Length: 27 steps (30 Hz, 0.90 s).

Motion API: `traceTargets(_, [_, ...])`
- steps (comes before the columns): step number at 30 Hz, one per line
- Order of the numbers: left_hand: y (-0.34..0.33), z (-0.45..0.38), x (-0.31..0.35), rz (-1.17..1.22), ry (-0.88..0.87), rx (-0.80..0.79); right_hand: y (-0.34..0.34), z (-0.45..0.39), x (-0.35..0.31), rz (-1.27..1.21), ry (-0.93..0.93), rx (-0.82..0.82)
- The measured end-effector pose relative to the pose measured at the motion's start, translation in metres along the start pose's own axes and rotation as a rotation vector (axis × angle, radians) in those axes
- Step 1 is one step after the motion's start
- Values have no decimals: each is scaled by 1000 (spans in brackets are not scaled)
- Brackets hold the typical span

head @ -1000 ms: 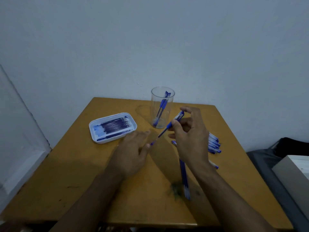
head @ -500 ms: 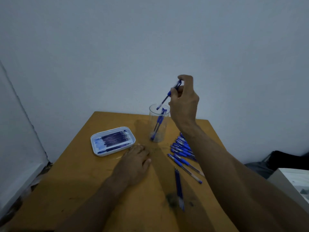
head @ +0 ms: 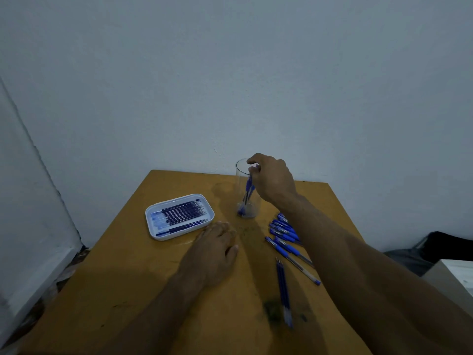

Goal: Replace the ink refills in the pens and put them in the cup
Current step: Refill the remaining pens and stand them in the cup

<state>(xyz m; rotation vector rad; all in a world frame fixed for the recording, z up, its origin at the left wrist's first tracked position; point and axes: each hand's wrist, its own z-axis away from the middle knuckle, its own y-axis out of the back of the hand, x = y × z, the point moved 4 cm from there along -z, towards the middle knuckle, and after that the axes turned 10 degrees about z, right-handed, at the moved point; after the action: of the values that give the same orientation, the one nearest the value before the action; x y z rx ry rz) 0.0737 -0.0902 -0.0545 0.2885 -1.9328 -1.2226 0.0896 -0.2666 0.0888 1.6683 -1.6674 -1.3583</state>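
A clear plastic cup [head: 240, 180] stands at the back of the wooden table [head: 133, 290]. My right hand [head: 272, 181] hovers over its rim, fingertips pinching the top of a blue pen [head: 248, 184] that hangs down inside the cup beside other pens. My left hand [head: 217, 252] lies flat on the table, fingers straight, holding nothing. Left of the cup, a white tray [head: 151, 230] contains several dark blue refills [head: 183, 213]. Several blue pens [head: 284, 230] lie in a pile right of the cup. Three loose refills [head: 282, 283] lie nearer to me.
A pale wall rises right behind the table. A pale box [head: 458, 280] and a dark bag [head: 440, 248] sit beyond the table's right edge. A white panel [head: 28, 226] leans at the left. A dark stain [head: 272, 307] marks the tabletop near the refills.
My right hand has come down from above the cup with the pen, which now sits inside the cup. My left hand has stayed flat on the table.
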Motion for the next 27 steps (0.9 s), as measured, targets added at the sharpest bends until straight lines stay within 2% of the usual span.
traceTargets(7, [-1,0,-2,11,16,-7,-1,0,0,-1,37,-27])
traceTargets(9, [-1,-1,-2,12,9,-7,3,7,3,-49,46,18])
traceTargets(12, [-1,-2,-3,20,8,1,15,27,13,-103,2,180])
traceTargets(14, [-2,-2,-4,17,-2,9,17,43,24,-50,-46,191])
traceTargets(15, [-2,-2,-4,12,-8,10,14,53,32,2,-66,112])
traceTargets(18, [-3,-2,-5,11,-13,14,-8,87,50,206,-91,-281])
traceTargets(20, [-3,-2,-5,17,-4,12,-17,105,58,298,-82,-430])
traceTargets(24, [-3,-1,-4,20,13,0,-24,119,64,398,-100,-544])
traceTargets(27, [-2,-1,-2,17,26,-14,-27,122,66,411,-105,-556])
